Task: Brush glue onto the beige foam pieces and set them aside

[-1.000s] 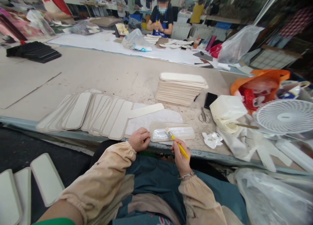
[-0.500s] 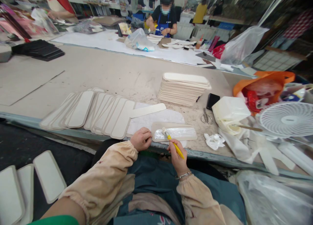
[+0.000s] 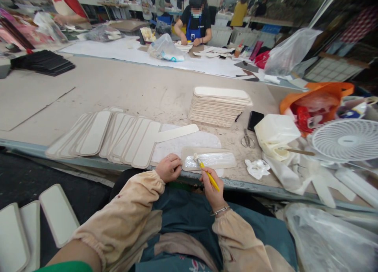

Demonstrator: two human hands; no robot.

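Note:
My right hand [image 3: 213,188] is closed round the yellow handle of a brush [image 3: 210,177]. Its bristle end, with a whitish lump at it, rests on a long beige panel [image 3: 232,165] with rounded corners. A shiny wet coat covers much of the panel's inner area. At the panel's left end is my left hand [image 3: 169,167], fingers curled and pinching the near corner; the fingertips are partly hidden. Under the panel lies a white sheet [image 3: 168,149]. Fanned pale panels [image 3: 94,134] overlap to the left, and one narrow white strip [image 3: 178,133] lies across the sheet.
A tall stack of panels [image 3: 218,110] stands behind. To the right are a phone [image 3: 255,120], scissors [image 3: 247,140], crumpled tissue [image 3: 256,168], a whitish tub [image 3: 277,130] with a stick, and a white fan [image 3: 347,140]. A co-worker [image 3: 195,26] works across the table.
The view has shifted slightly. My hands and the brush hold nearly the same place on the panel. Across the table, the co-worker's raised hand has come down to the pieces there.

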